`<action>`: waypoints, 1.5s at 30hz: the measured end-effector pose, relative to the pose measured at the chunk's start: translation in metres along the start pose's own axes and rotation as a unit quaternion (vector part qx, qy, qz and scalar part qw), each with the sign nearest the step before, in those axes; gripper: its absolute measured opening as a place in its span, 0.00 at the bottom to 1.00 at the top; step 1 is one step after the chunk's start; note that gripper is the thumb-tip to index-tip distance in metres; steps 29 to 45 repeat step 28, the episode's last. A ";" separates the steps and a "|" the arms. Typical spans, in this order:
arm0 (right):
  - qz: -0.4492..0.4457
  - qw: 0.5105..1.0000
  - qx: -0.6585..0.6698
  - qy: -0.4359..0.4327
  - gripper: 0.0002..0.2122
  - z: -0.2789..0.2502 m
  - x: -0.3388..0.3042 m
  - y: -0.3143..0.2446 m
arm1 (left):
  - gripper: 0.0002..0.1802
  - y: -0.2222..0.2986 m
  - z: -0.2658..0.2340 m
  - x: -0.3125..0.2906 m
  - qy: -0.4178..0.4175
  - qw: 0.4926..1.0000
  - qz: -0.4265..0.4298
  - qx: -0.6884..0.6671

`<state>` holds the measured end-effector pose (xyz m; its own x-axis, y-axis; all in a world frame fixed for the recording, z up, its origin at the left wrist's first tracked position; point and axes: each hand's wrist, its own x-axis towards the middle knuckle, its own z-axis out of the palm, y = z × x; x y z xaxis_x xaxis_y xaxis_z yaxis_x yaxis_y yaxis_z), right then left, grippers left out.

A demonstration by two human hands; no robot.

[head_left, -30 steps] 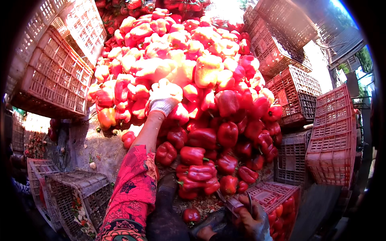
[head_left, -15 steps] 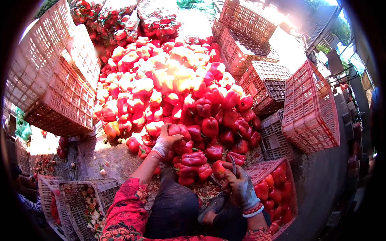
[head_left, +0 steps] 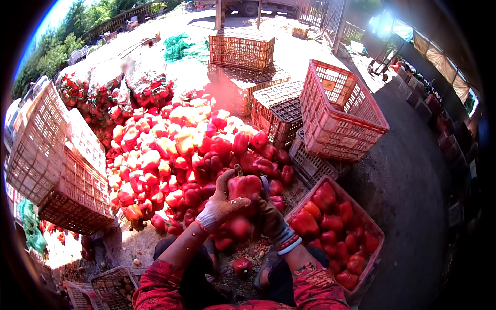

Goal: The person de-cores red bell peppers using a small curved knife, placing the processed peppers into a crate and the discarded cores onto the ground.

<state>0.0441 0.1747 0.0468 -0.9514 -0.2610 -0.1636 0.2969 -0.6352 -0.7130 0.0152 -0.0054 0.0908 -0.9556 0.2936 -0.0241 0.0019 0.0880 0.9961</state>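
A red bell pepper (head_left: 244, 187) with its green stem upward is held in my left hand (head_left: 221, 207), in a white glove with bare-looking fingers wrapped round its side. Close against the pepper's other side is my right hand (head_left: 274, 221), in a dirty grey glove. It grips a small knife (head_left: 265, 187), its thin grey blade beside the pepper; the handle is hidden in the fingers. Beyond both hands spreads a large heap of red bell peppers (head_left: 175, 155). One loose pepper (head_left: 242, 267) lies on the littered ground between my feet.
To my right stands a crate (head_left: 381, 243) filled with red peppers. An orange-red crate (head_left: 356, 135) tilts on a grey one (head_left: 310, 164), near other stacked crates (head_left: 279, 111). Crates (head_left: 77, 191) also stand left of the heap. Full net bags (head_left: 103, 98) lie behind it.
My left hand has come from the heap with a pepper, and my right hand has moved in beside it with the knife. The view has swung right and up.
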 end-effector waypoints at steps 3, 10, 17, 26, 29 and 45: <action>-0.027 0.986 -0.160 0.036 0.39 -0.011 -0.014 -0.016 | 0.46 0.009 0.013 0.004 -0.019 0.995 -0.098 0.030; -0.080 0.959 -0.266 0.061 0.39 -0.007 -0.025 -0.045 | 0.33 -0.034 0.040 0.025 0.037 0.990 -0.059 -0.119; -0.030 0.866 -0.482 0.128 0.39 -0.021 -0.027 -0.050 | 0.43 -0.055 0.040 0.030 0.105 0.961 0.205 0.154; -0.154 0.736 -0.648 0.121 0.47 -0.047 -0.021 -0.013 | 0.46 -0.045 0.049 0.024 0.092 0.937 0.244 0.234; -0.108 0.743 -0.645 0.143 0.48 -0.043 -0.021 -0.005 | 0.46 -0.047 0.047 0.022 0.094 0.938 0.244 0.228; -0.108 0.743 -0.645 0.143 0.48 -0.043 -0.021 -0.005 | 0.46 -0.047 0.047 0.022 0.094 0.938 0.244 0.228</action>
